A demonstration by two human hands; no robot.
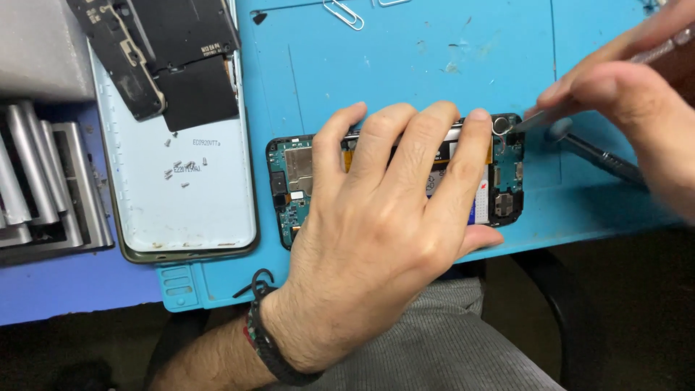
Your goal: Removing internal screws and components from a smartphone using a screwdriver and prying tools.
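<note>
Pressing flat, left hand point(376, 217) spread on opened phone point(499, 181), right hand point(622, 94) pinching tweezers point(536, 119), blue mat point(434, 58) beneath

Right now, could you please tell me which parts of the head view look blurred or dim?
In the head view the right hand and its tool are softly blurred; the left hand on the opened phone is sharp; the floor below the blue mat lies in shadow.

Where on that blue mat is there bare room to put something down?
The widest bare patch of mat lies above the opened phone, below the paper clip. It is crowded at the phone's right end, where the left hand, right hand and screwdriver meet.
</note>
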